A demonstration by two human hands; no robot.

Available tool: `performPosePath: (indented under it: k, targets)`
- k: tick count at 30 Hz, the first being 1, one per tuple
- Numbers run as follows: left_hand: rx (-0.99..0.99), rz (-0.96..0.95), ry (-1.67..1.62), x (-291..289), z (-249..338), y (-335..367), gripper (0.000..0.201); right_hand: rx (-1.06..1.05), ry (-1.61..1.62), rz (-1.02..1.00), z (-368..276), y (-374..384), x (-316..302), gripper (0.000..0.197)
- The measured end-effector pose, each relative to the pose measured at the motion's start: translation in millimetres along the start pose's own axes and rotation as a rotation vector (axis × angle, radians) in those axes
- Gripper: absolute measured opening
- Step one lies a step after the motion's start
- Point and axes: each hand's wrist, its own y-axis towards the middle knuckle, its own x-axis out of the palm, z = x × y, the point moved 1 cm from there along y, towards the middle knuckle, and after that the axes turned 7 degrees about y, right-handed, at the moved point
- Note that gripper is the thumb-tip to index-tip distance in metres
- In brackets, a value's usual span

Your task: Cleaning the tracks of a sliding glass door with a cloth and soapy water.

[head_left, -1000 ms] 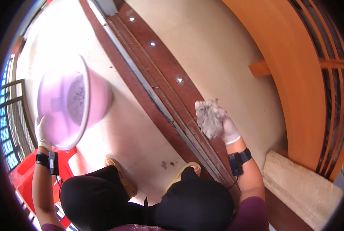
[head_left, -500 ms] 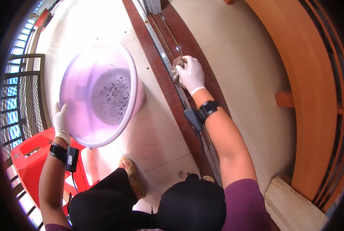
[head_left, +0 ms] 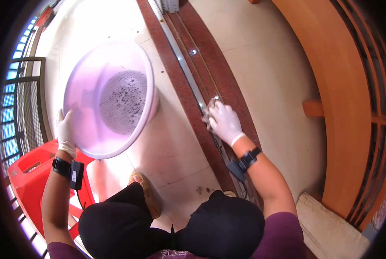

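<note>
Head view, with clock directions read from the middle and twelve at the top. The right hand [head_left: 224, 122], gloved in white, lies just off centre toward three o'clock. Its fingers are bunched together, clamped on a grey cloth [head_left: 206, 117], which sits at the metal rail [head_left: 175, 47] of the door track. The rail runs from about twelve o'clock down to five, along a red-brown sill [head_left: 216, 69] whose curved outer edge borders pale floor [head_left: 270, 108].

The left hand [head_left: 65, 134], also gloved, is at nine o'clock. Its thumb laps inside the rim of a lilac tub [head_left: 85, 125] and its other fingers, partly hidden, bear on the outside, so that the rim is gripped between them. The tub lies toward ten o'clock and contains grey, foamy water [head_left: 123, 103]. A strip of tile separates the tub's right edge from the sill, giving the right hand space toward ten o'clock; wider floor extends at two o'clock as far as an orange bench [head_left: 344, 108].

Room is tighter on the left: a red stool [head_left: 28, 181] stands at eight o'clock, near the tub's lower edge, and a dark-framed grille [head_left: 41, 99] stands at nine. A sandalled foot [head_left: 152, 203] occupies seven o'clock; a pale slab [head_left: 327, 228] lies at four.
</note>
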Motion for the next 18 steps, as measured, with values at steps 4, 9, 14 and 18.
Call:
performPosePath:
  k: [4,9,14,18]
  targets:
    - [0.014,-0.057,-0.056,-4,-10,9,0.028,0.076,0.06,-0.073,8,-95,4,0.03]
    - [0.026,-0.178,-0.126,-5,-15,20,0.026,0.138,-0.011,-0.079,23,-213,20,0.037]
    - [0.042,-0.168,-0.118,-19,-28,37,0.03,0.229,-0.063,-0.144,22,-297,28,0.039]
    - [0.058,-0.178,-0.065,-30,-41,56,0.031,0.275,-0.095,-0.169,23,-350,34,0.039]
